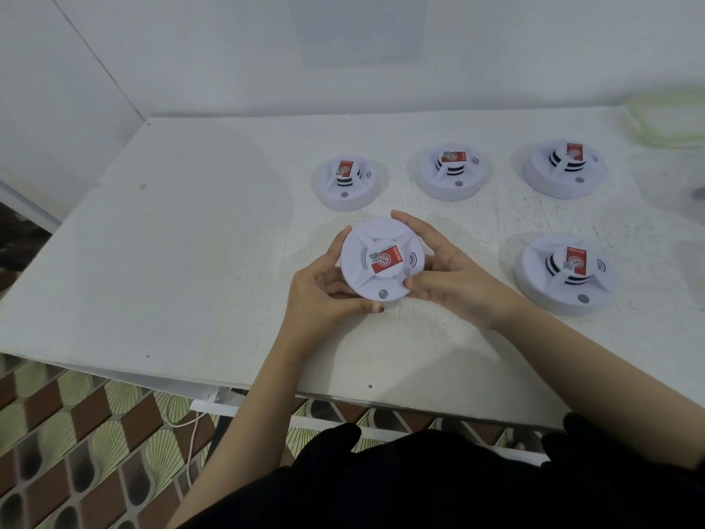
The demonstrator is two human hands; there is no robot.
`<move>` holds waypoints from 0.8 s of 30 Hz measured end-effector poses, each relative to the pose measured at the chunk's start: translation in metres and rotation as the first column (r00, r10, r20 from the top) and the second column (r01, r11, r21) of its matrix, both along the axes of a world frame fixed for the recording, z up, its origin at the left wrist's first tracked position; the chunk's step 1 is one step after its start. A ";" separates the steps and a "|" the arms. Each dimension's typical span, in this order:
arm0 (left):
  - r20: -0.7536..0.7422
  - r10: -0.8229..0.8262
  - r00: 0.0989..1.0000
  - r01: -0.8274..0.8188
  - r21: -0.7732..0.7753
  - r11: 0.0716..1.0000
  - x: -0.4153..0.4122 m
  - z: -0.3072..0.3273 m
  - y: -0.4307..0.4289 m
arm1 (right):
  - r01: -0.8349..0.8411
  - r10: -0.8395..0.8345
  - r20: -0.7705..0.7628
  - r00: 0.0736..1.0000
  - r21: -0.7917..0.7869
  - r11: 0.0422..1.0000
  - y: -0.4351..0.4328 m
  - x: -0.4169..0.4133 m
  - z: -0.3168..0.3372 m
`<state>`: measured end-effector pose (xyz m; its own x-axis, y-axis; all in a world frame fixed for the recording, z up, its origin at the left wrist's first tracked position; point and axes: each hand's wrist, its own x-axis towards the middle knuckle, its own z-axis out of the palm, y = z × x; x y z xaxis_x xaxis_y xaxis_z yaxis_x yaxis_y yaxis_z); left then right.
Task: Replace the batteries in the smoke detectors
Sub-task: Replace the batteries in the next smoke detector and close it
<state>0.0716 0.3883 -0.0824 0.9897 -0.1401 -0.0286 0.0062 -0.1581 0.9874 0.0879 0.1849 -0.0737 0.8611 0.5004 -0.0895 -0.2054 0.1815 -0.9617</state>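
Observation:
A round white smoke detector [381,257] with a red label on top is held just above the white table [190,242], face up. My left hand [324,288] grips its left and lower rim, thumb under the front edge. My right hand [446,273] grips its right rim, fingers curled round the far side. Three more detectors stand in a row behind: one at the left [349,179], one in the middle [454,171], one at the right [564,168]. Another detector [562,274] lies to the right of my hands. No batteries show.
The table's front edge [267,387] runs near my body; a white wall closes the back and left. A pale yellowish object [667,116] lies at the far right corner. Below the table are patterned floor tiles and a thin cable [192,444].

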 end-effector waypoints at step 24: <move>0.038 -0.013 0.999 0.012 0.028 1.000 0.001 -0.004 0.001 | 0.034 -0.034 -0.005 0.999 -0.046 0.998 -0.001 -0.003 0.003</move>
